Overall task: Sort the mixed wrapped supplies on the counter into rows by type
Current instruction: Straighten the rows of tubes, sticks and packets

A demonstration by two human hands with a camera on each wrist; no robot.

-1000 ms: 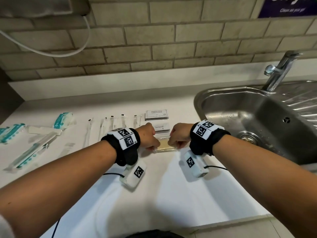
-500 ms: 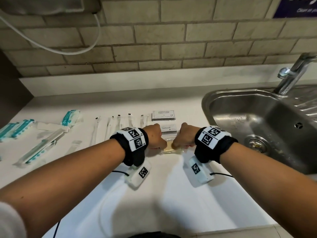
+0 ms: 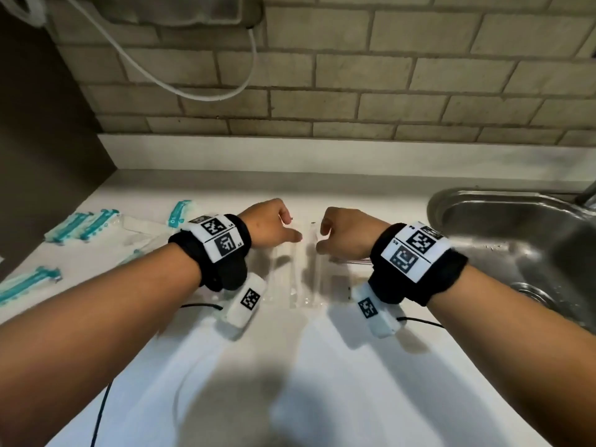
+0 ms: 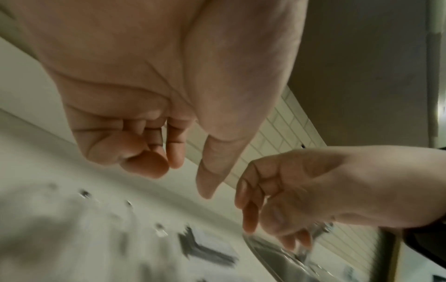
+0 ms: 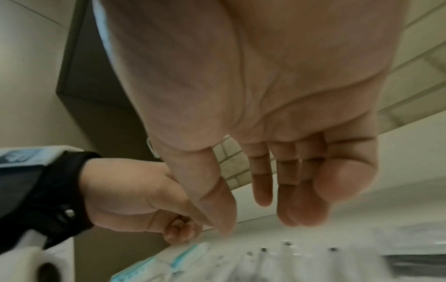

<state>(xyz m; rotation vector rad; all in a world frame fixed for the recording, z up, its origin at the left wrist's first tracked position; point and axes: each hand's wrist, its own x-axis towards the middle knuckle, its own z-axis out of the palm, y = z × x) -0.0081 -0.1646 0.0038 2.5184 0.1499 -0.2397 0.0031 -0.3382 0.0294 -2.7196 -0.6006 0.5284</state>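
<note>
Both hands hover side by side over the white table point(image 3: 322, 366), holding nothing: the left hand point(image 3: 271, 225) and right hand point(image 3: 348, 233) have loosely curled fingers. Clear-wrapped sticks point(image 3: 311, 269) lie below them; teal-wrapped packets point(image 3: 80, 225) lie far left, the sink point(image 3: 516, 227) right.

The head camera looks forward and down from above the table point(image 3: 290, 366) toward the brick wall point(image 3: 354, 75), while each wrist camera peers close along its own palm from below, both catching the opposite hand and the same wrapped supplies.
</note>
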